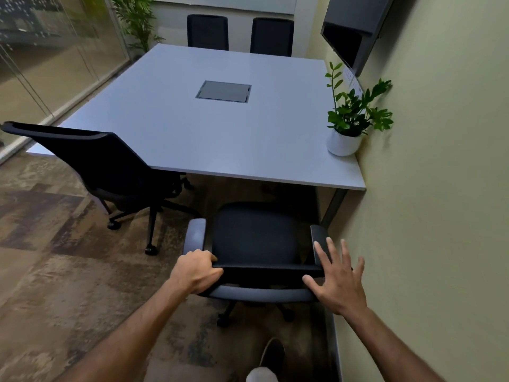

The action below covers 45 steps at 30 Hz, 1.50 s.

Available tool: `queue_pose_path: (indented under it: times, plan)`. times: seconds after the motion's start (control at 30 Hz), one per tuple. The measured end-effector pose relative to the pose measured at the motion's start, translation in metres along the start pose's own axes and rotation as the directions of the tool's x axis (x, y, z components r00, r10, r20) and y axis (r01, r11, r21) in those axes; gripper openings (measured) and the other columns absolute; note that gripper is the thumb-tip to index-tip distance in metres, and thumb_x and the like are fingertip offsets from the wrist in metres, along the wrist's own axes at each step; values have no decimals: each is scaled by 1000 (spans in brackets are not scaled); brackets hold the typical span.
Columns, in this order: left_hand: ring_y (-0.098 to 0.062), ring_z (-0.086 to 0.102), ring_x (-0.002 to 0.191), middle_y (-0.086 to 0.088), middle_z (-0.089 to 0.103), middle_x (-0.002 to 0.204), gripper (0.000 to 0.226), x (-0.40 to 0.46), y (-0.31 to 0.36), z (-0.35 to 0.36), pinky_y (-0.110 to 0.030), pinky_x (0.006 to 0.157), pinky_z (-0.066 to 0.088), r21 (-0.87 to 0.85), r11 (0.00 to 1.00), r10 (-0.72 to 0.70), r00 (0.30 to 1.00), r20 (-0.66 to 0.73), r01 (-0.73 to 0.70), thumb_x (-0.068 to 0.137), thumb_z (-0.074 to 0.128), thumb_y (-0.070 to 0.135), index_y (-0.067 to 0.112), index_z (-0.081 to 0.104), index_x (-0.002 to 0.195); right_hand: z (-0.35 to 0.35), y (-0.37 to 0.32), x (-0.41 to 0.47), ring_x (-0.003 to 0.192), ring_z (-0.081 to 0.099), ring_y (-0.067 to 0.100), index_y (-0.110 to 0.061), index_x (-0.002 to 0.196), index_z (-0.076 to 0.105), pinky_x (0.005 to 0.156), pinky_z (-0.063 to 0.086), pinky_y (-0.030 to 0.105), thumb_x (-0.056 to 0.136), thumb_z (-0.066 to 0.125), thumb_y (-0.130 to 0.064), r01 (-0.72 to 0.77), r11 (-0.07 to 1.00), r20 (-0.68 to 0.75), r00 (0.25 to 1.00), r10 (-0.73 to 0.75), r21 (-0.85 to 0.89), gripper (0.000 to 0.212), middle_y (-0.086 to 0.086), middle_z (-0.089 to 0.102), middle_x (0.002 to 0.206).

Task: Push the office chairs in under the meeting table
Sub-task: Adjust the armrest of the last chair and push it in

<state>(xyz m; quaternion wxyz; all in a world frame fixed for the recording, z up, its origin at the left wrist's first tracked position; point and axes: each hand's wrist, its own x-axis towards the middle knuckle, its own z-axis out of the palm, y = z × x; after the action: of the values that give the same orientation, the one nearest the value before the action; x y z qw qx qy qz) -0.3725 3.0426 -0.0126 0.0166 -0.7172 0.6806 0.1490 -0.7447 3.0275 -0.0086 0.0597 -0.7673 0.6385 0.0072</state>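
A black office chair (256, 238) with grey armrests stands in front of me, its seat just short of the near edge of the pale grey meeting table (209, 133). My left hand (197, 271) grips the left end of the backrest top. My right hand (338, 277) hovers over the right end with fingers spread, and I cannot tell if it touches. A second black chair (96, 158) stands at the left, turned at an angle with its seat partly under the table. Two more chairs (208, 31) (272, 35) stand at the far side.
A potted plant (349, 128) in a white pot sits on the table's right edge by the green wall (440, 188). A screen (355, 31) hangs on that wall. A glass partition (49, 64) runs along the left. My shoe (272, 354) shows on the patterned carpet.
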Motion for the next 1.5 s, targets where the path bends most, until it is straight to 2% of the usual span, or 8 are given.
queue_pose_path:
  times: [0.1, 0.2, 0.3, 0.47, 0.7, 1.07, 1.3, 1.5]
  plan:
    - [-22, 66, 89, 3, 74, 99, 64, 31, -7, -8, -36, 69, 44, -7, 1000, 19, 1000, 0, -19, 73, 37, 66, 38, 72, 120, -3, -3, 33, 153, -21, 26, -36, 160, -1, 115, -5, 69, 79, 21, -91, 10, 1000, -8, 1000, -10, 24, 100, 0, -8, 170]
    - [-23, 67, 100, 3, 75, 109, 66, 61, -13, -20, -38, 79, 48, -46, 999, 12, 1000, -11, -13, 73, 42, 68, 40, 68, 127, -5, -6, 69, 154, -20, 26, -37, 160, 6, 118, -4, 66, 76, 7, -94, 11, 999, 19, 1000, -12, 31, 102, 1, 0, 171]
    - [-18, 68, 100, 8, 76, 109, 64, 90, -18, -33, -37, 82, 50, -75, 997, 3, 999, -33, -6, 72, 41, 69, 43, 70, 123, -9, -11, 105, 153, -21, 27, -37, 160, 12, 119, -3, 66, 77, 5, -94, 29, 999, 22, 999, -29, 37, 101, 2, -1, 171]
    - [-15, 69, 97, 11, 77, 104, 57, 136, -23, -52, -35, 81, 52, -133, 991, -34, 999, -29, 30, 70, 46, 70, 46, 73, 115, -19, -13, 161, 148, -35, 27, -35, 160, -3, 118, -12, 66, 79, 4, -93, 56, 998, 19, 998, -56, 12, 100, 5, -24, 167]
    - [-20, 69, 97, 8, 77, 104, 55, 202, -30, -76, -34, 82, 53, -145, 988, -65, 996, -64, 55, 66, 50, 69, 44, 76, 108, -21, -17, 238, 148, -35, 29, -33, 160, -1, 117, -12, 68, 78, 1, -94, 57, 998, 38, 998, -57, 7, 102, 5, -22, 167]
    - [-18, 70, 94, 11, 77, 100, 50, 309, -56, -113, -33, 80, 53, -184, 981, -65, 997, -37, 57, 66, 54, 67, 38, 79, 99, -25, -36, 342, 152, -24, 30, -37, 155, 30, 117, -11, 69, 77, 3, -95, 10, 1000, 51, 999, -10, 11, 101, 3, -3, 170]
    - [-13, 67, 91, 12, 76, 101, 49, 380, -79, -135, -34, 82, 54, -212, 977, -26, 1000, 8, 27, 68, 55, 68, 37, 78, 98, -29, -49, 406, 152, -23, 28, -40, 151, 41, 119, -11, 65, 78, 2, -95, -54, 999, 66, 996, 53, 3, 99, 1, -2, 170]
    - [-12, 66, 87, 11, 76, 101, 52, 418, -84, -144, -32, 77, 52, -205, 978, 43, 998, 37, -35, 71, 52, 67, 32, 78, 100, -35, -51, 439, 155, -10, 27, -41, 145, 49, 122, -3, 61, 78, 2, -94, -95, 995, 90, 992, 93, 18, 98, -1, 13, 170]
